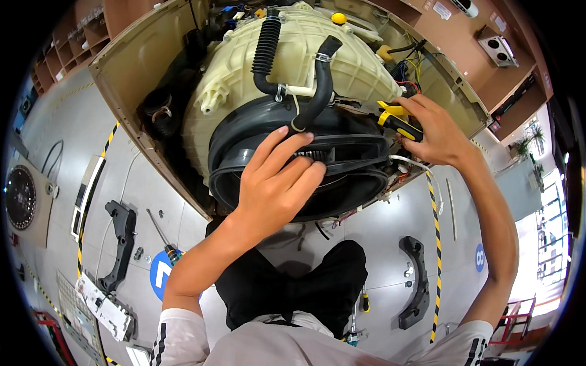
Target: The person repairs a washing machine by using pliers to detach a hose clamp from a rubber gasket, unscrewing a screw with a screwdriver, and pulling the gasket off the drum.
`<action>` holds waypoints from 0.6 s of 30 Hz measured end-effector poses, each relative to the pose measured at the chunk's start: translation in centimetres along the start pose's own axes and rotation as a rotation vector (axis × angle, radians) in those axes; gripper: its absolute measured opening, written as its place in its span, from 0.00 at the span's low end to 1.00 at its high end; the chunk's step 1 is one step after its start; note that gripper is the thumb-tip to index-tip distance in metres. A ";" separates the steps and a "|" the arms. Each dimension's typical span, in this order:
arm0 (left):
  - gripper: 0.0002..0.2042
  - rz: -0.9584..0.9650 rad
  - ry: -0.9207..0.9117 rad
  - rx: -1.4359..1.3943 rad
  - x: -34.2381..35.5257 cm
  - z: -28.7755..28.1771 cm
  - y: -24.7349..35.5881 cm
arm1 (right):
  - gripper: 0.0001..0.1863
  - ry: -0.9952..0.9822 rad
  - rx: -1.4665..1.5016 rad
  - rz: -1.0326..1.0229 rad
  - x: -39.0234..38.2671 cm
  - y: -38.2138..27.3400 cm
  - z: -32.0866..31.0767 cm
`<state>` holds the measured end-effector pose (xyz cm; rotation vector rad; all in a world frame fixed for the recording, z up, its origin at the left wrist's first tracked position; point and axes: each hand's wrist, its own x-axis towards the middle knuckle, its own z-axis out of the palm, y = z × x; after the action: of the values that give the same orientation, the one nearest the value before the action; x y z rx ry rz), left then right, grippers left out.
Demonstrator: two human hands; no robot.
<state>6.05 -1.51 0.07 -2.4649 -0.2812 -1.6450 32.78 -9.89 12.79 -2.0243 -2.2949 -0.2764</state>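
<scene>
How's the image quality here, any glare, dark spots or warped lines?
Head view: the windows on the right are washed out; the striped floor tape bows and the corners fall to black; the black ring's opening shows little detail in the dark; the left hand, right hand and yellow-and-black tool look fairly sharp.

The open beige metal machine cabinet is carried by a floor of pale grey tiles, marked with yellow-and-black striped tape and a round blue-and-white sticker. At left, a curved black plastic piece and a long-shafted screwdriver are laid; at right, another curved black piece is laid near the tape.
</scene>
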 end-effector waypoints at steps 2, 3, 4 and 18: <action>0.09 -0.010 0.033 -0.017 -0.8 0.3 -0.1 | 0.29 0.010 -0.010 -0.015 -0.1 0.1 0.2; 0.08 -0.026 0.024 -0.037 -1.3 0.4 0.0 | 0.29 0.013 -0.016 -0.017 -0.1 0.1 0.3; 0.08 -0.042 0.015 -0.059 -1.8 0.6 0.1 | 0.29 0.017 -0.024 -0.018 -0.1 0.1 0.4; 0.08 -0.001 0.036 -0.099 -3.0 1.2 -0.6 | 0.30 -0.012 -0.024 -0.092 0.6 1.9 -0.4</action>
<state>5.83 -0.82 -3.16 -2.5023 -0.2003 -1.7425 34.52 -9.10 13.41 -1.9392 -2.4072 -0.2992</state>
